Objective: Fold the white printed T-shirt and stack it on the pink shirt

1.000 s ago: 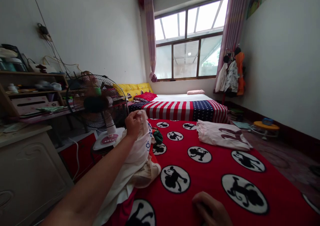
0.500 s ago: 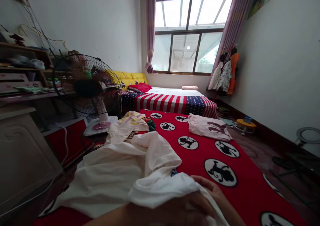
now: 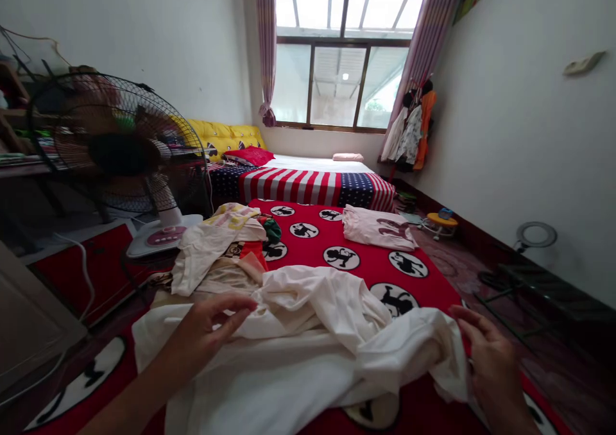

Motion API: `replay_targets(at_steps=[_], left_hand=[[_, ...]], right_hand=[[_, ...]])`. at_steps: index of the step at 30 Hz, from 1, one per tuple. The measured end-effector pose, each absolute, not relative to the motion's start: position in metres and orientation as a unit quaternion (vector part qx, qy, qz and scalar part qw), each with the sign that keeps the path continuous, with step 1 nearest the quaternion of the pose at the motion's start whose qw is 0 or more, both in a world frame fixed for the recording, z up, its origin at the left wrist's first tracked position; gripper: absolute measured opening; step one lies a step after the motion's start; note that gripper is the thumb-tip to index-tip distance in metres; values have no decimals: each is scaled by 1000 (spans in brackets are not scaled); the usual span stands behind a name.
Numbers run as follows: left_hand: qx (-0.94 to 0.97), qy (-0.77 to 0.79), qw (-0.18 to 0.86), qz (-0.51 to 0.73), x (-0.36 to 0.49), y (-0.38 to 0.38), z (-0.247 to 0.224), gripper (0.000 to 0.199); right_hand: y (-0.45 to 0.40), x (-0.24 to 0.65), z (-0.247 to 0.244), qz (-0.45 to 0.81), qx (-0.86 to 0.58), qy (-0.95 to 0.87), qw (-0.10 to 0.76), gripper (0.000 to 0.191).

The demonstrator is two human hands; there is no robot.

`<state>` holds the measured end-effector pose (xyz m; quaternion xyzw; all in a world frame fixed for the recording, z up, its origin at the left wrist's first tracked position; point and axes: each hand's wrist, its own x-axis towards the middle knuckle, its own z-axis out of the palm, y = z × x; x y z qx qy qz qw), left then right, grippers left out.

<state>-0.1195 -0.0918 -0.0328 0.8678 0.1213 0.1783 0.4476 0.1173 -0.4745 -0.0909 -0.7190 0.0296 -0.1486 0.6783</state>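
Lower centre of the frame, on the red monkey-print bedspread [image 3: 433, 281], a white cloth garment [image 3: 298, 358] lies crosswise, its long axis running between your hands. Your right hand [image 3: 491, 364] pinches its right edge; your left hand [image 3: 206, 329], open, hovers at its left end.

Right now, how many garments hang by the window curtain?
3: a white garment, a patterned white garment and an orange garment, in a row by the pink striped curtain; more may hide behind.

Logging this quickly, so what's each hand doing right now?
Left hand: open, above the white cloth, not gripping it.
Right hand: closed, holding the cloth's edge.
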Motion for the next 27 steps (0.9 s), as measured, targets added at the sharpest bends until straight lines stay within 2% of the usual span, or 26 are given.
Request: replay_targets(at_steps=[2,5,8,9,10,12,14,17,19,21,24,27], left_hand=[[883,91,402,223,-109,-93,-33,27],[916,1,331,228,-80,-109,-33,31],[949,-43,266,164,-41,-129,-41,67],[956,-43,253,141,-28,-133,-45,79],[961,-33,243,126,-15,-136,-50,87],[965,-1,236,113,6,-137,-59,87],[962,21,257,90,20,-133,-61,64],[951,16,306,46,28,-119,-47,26],[927,30,357,113,29,-106,-24,24],[868,57,418,263,31,-94,9,26],[773,75,448,443,44,-85,65,27],[773,62,407,483,60,-88,100,39]], right_hand=[[-480,109,-85,-173,-757,3,630,37],[-480,91,-78,-49,-838,-145,524,49],[-475,79,-80,13,-896,-264,356,82],[-474,78,-82,7,-908,-283,308,86],[-474,77,-84,1,-915,-296,272,82],[-475,77,-87,0,-916,-322,241,52],[-480,77,-87,6,-901,-343,265,24],[-493,87,-74,34,-871,-304,384,29],[-503,104,-56,7,-850,-203,486,35],[-509,130,-28,-75,-813,-79,573,36],[-510,171,31,-157,-768,-21,620,31],[-501,189,96,-262,-701,-15,663,40]])
